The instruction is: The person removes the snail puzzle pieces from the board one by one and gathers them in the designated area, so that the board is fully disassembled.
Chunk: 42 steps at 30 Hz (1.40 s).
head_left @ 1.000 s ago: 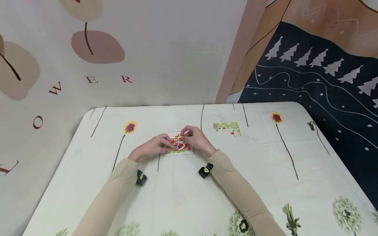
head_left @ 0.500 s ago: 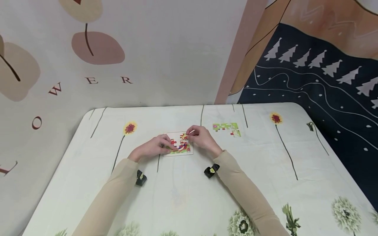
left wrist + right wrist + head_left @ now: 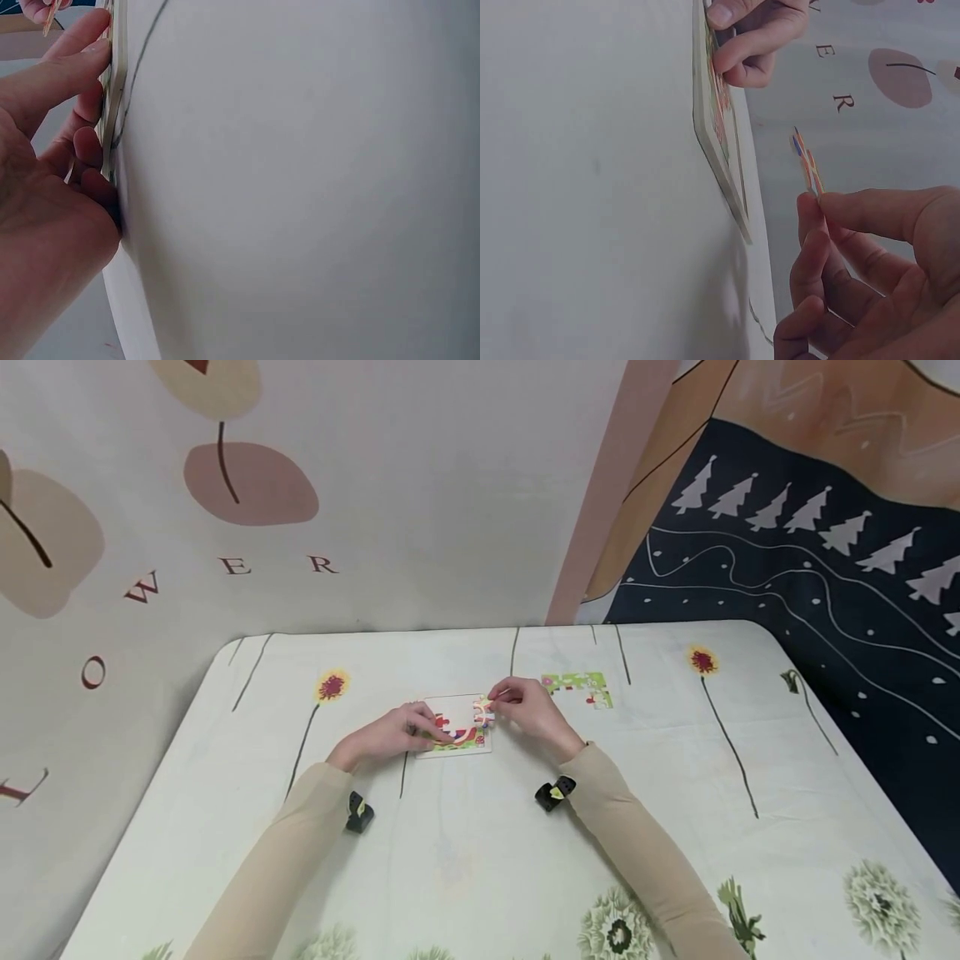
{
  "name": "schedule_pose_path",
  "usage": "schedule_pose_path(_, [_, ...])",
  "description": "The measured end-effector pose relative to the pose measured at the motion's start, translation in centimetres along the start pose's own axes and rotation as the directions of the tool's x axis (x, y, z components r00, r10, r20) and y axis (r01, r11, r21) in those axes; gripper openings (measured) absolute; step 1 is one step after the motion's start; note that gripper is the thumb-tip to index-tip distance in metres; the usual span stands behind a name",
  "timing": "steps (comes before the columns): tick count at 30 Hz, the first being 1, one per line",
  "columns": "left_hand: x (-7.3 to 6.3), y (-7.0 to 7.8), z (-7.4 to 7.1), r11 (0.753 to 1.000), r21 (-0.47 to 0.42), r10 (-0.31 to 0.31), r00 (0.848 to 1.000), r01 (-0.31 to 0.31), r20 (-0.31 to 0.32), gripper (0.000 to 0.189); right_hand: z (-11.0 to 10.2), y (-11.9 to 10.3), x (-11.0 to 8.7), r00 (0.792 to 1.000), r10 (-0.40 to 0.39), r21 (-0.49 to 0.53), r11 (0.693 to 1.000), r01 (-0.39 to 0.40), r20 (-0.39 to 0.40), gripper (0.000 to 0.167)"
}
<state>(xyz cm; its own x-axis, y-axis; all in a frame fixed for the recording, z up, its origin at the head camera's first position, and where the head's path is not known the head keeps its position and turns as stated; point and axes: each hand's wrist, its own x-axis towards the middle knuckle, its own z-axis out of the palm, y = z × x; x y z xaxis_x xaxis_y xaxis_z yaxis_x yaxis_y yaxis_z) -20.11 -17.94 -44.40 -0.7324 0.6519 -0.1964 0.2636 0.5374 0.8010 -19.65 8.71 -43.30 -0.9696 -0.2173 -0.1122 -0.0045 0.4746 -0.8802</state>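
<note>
Right hand (image 3: 534, 714): thumb and fingertips clamped on a joined puzzle section (image 3: 483, 711), held up off the tray (image 3: 453, 703) over its right side; section partly covered by fingertips, printed picture hard to read. Right wrist view gets it nearly edge-on, thin edge pointing up, slightly tilted; head view shows its long axis running roughly near-to-far. Left hand (image 3: 390, 739): fingers extended, pressing the tray's left part and hiding that corner plus some of the pieces (image 3: 468, 739) along the near edge. Left wrist view mostly white cloth, tray edge-on. Tray flat on the desk (image 3: 450, 860), long axis left-right. Green puzzle section (image 3: 581, 680) on desk beyond right hand, L-shaped, long arm left-right; piece count unclear.
</note>
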Motion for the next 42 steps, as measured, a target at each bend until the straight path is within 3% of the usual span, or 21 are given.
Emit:
schedule_pose_path(15, [0.0, -0.1, -0.1, 1.000, -0.023, 0.002, 1.000, -0.002, 0.008, 0.021, -3.3, 1.6, -0.6, 0.997, -0.072, -0.035, 0.997, 0.071, -0.005, 0.015])
schedule_pose_path(42, [-0.1, -0.1, 0.0, 0.999, -0.046, 0.022, 1.000, -0.021, 0.003, 0.021, -8.3, 4.7, -1.9, 0.993, -0.073, -0.122, 0.991, 0.062, -0.091, 0.016])
